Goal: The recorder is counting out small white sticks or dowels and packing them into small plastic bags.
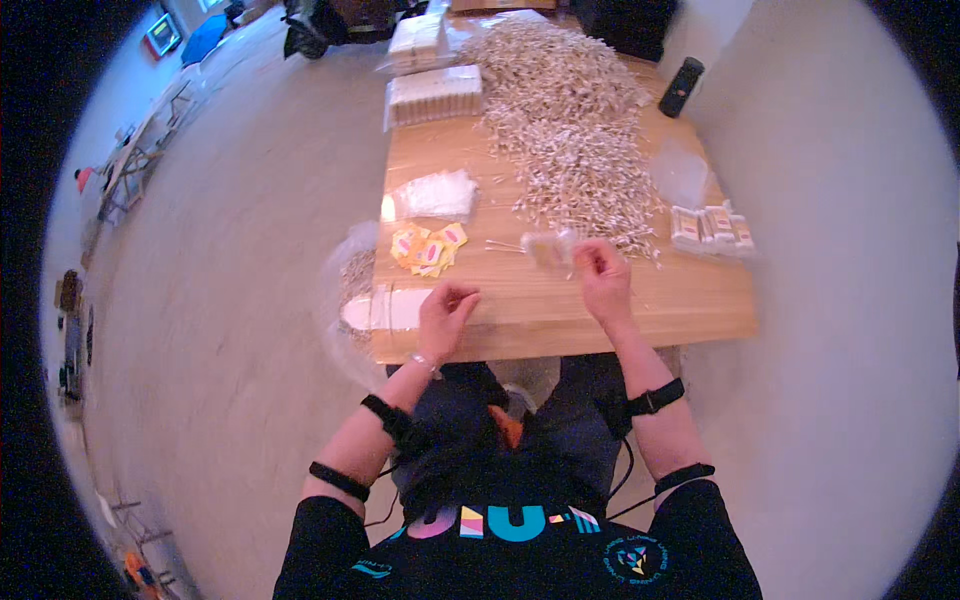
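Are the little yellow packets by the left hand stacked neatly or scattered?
Scattered: the yellow packets lie overlapping at odd angles in a loose heap on the table.

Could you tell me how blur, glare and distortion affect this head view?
Head view: strong fisheye bending of the table edges, dark vignette at the rim; right hand and the small clear bag beside it are motion-blurred; the pile of sticks looks washed out.

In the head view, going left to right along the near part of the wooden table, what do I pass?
Clear bag hanging at the table's left edge → yellow-and-pink packets → left hand → small clear bag of sticks → right hand → small packed bundles near the right edge.
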Demonstrator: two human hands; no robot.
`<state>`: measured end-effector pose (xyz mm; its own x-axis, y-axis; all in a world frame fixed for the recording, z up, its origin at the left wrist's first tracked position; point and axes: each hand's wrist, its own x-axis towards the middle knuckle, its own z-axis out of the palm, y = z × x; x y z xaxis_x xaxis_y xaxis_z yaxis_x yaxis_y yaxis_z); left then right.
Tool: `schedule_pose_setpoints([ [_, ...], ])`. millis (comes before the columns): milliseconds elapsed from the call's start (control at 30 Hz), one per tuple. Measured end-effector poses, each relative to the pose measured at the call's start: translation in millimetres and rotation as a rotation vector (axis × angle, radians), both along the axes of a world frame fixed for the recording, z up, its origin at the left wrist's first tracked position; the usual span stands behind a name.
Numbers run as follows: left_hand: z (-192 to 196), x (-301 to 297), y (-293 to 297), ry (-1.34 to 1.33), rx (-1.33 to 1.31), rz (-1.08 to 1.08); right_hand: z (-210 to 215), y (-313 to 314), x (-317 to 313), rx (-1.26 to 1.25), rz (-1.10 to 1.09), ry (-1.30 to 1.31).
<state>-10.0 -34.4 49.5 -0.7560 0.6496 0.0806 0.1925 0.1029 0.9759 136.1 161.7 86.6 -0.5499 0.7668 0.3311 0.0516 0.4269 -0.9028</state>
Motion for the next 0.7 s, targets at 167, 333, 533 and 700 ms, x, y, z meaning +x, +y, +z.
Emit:
schedule_pose_setpoints([
  [167, -19, -10, -14, -0.201, -0.203, -0.021, -17, 81, 38, -0.329, -0.445, 0.299],
  [333, -17, -11, -10, -0.109, -0.266, -0.043, -25, 138, 69, -0.546, -0.630, 0.464],
  [533, -25, -12, -13, -0.222, -0.191, -0.039, -36, 162, 74, -0.785, -0.681, 0.439],
  [700, -18, -12, -16, -0.153, -0.223, -0.045, -49, 156, 71, -0.706, -0.843, 0.278],
])
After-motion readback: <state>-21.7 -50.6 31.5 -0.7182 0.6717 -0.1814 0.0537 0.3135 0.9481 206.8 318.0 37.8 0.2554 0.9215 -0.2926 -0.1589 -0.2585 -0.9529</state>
